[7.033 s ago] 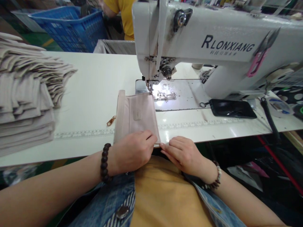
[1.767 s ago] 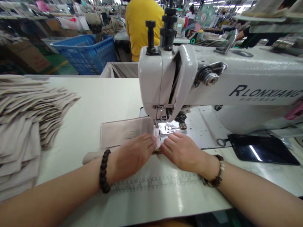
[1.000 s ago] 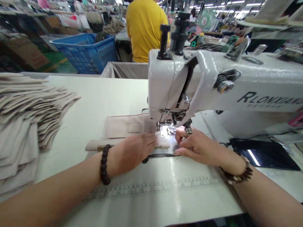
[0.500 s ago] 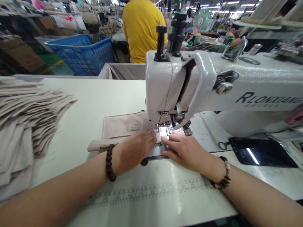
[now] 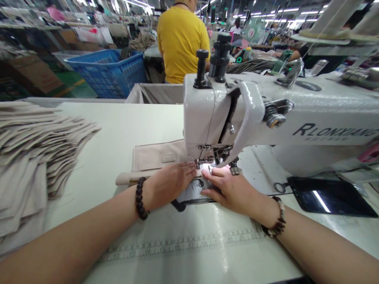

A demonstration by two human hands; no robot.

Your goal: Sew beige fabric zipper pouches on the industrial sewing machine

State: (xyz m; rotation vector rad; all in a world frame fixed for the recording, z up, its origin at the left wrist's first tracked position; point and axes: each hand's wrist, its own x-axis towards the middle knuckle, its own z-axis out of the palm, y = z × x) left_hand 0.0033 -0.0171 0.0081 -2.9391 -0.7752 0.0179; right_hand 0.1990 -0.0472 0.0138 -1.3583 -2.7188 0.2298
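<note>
My left hand [image 5: 171, 183] lies flat, fingers stretched, on a beige fabric piece [image 5: 151, 157] with a small rectangular label. Its fingertips are just left of the needle area of the white sewing machine [image 5: 198, 114]. Along the near edge of the fabric runs a rolled strip with a brass-coloured zipper [image 5: 133, 181], partly under that hand. My right hand [image 5: 227, 185] rests on the lit machine plate, right of the needle, thumb and fingers apart, fingertips at the fabric's edge. Neither hand grips anything visibly.
Stacked beige fabric pieces [image 5: 35, 146] cover the table's left side. A dark tablet [image 5: 328, 195] and scissors [image 5: 280, 187] lie at the right. Beyond the table are a blue basket [image 5: 109, 73] and a person in a yellow shirt [image 5: 183, 43].
The fabric and zipper strip have shifted slightly right relative to the table. Both hands stay close to the needle. The camera view has tilted up a little.
</note>
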